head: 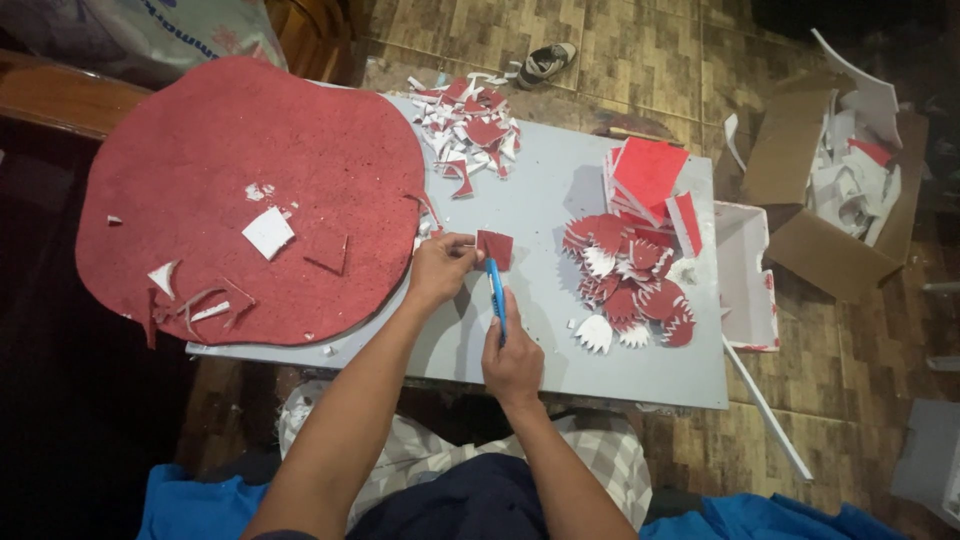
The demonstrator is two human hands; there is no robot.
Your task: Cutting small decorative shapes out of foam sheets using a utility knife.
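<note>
Head view: a small red square of foam sheet (495, 248) is pinched at its left edge between the fingertips of the left hand (438, 270), above the pale grey board (560, 190). Directly below it, a blue-handled cutter (497, 298) is clasped in the closed right hand (513, 362), its long axis near-vertical, tip at the square's lower edge. Finished red scalloped pieces (630, 285) are heaped to the right.
</note>
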